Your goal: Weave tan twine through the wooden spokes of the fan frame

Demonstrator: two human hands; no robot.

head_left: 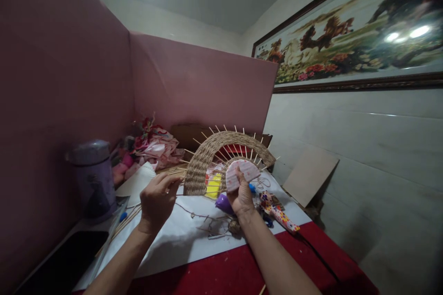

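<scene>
A woven semicircular fan (199, 161) of twisted straw cord stands upright in front of me, with thin wooden sticks spreading out past its outer edge. At its centre is a half-round pad (247, 169) covered in pale pink patterned cloth. My right hand (241, 196) grips this pad, thumb on the near face and fingers hidden behind. Just off the fan's lower left end, my left hand (158, 200) is closed in a pinch close to the stick tips. Whatever lies between those fingertips is too small to make out.
A lilac lidded cup (92, 184) stands at left, behind a black phone (65, 258). Pink fabric scraps (161, 145) are heaped at the back. A purple object (224, 203), twine and a floral-patterned piece (282, 216) lie on white paper (166, 249) over a red cloth (214, 274).
</scene>
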